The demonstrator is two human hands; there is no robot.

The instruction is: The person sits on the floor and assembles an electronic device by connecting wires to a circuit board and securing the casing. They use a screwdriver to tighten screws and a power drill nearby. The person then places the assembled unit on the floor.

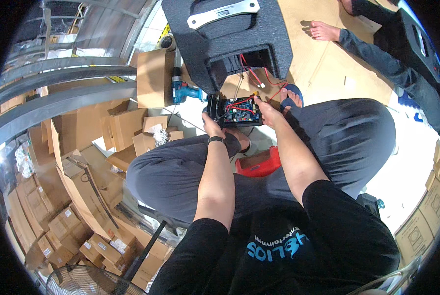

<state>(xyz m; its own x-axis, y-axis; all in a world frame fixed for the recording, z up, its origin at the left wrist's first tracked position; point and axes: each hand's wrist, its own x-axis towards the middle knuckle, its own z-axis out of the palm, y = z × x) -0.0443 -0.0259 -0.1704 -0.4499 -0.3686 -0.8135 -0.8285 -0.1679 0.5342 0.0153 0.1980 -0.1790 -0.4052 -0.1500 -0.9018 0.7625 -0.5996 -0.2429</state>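
Observation:
Between my two hands is a black amplifier module (pixel 239 116) with a green, component-filled circuit board and red wires across it. My left hand (pixel 213 127) grips its left edge, and my right hand (pixel 269 114) is closed on its right edge. Just beyond the module stands a black speaker cabinet (pixel 229 42) with a silver handle plate (pixel 223 14). From the rectangular opening (pixel 242 61) in the cabinet, red wires (pixel 252 73) with a white connector hang out. A small yellow connector (pixel 255 93) shows near my right fingers. The module's underside is hidden.
A blue cordless drill (pixel 185 92) stands left of the module, beside an open carton (pixel 153 78). A red object (pixel 258 163) lies between my legs. Many cardboard boxes (pixel 82 182) fill the left. Another person's bare foot (pixel 325 31) rests at upper right.

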